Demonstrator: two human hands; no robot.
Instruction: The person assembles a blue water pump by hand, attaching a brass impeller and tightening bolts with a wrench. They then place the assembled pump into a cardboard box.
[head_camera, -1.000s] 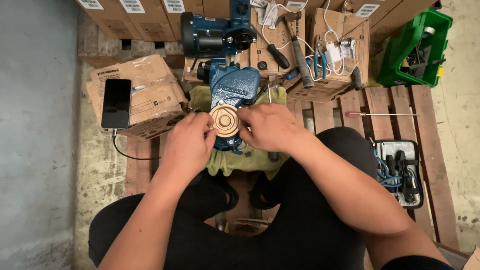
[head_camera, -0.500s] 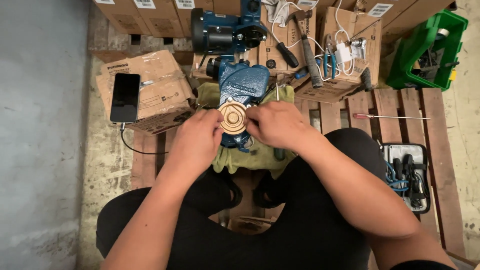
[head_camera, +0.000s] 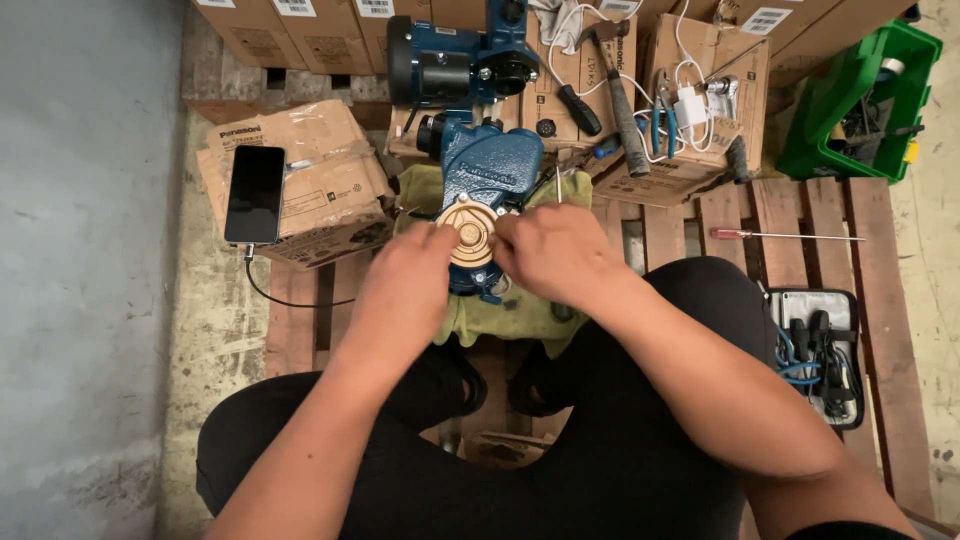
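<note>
shifted slightly since half a second back: both hands sit a touch lower on the disc, fingers re-set around its rim; pump body and cloth unmoved.

left hand (head_camera: 405, 285) curled on the left edge of the brass disc (head_camera: 468, 228), fingertips pinching the rim. right hand (head_camera: 550, 255) closed on the right edge, thumb and fingers wrapped over it. gripping from both sides, not just resting.

brass disc round, dull gold, with concentric ridges and a raised hub in the middle (machined look, matte). seated flat on the face of the blue pump housing (head_camera: 490, 165), cast metal, rounded and painted glossy blue. housing lying on an olive-green cloth (head_camera: 520, 315), crumpled, soft, spread over the wooden pallet (head_camera: 865, 260) with rough weathered slats.

just behind the housing: dark blue motor unit (head_camera: 450, 65), cylindrical with a black end. to the left: worn cardboard box (head_camera: 330, 190), creased corners, black phone (head_camera: 255, 193) flat on top, glossy screen, cable trailing off its lower end.

right of the motor: more cardboard boxes carrying a hammer (head_camera: 620, 90) with a grey textured handle, blue-handled pliers (head_camera: 662, 125), a white charger with cord (head_camera: 692, 100). thin red-handled screwdriver (head_camera: 785, 236) lying across the slats. green plastic crate (head_camera: 860, 100) far right. open tool case (head_camera: 820, 350) beside the right knee, black tools and blue wire inside.
</note>
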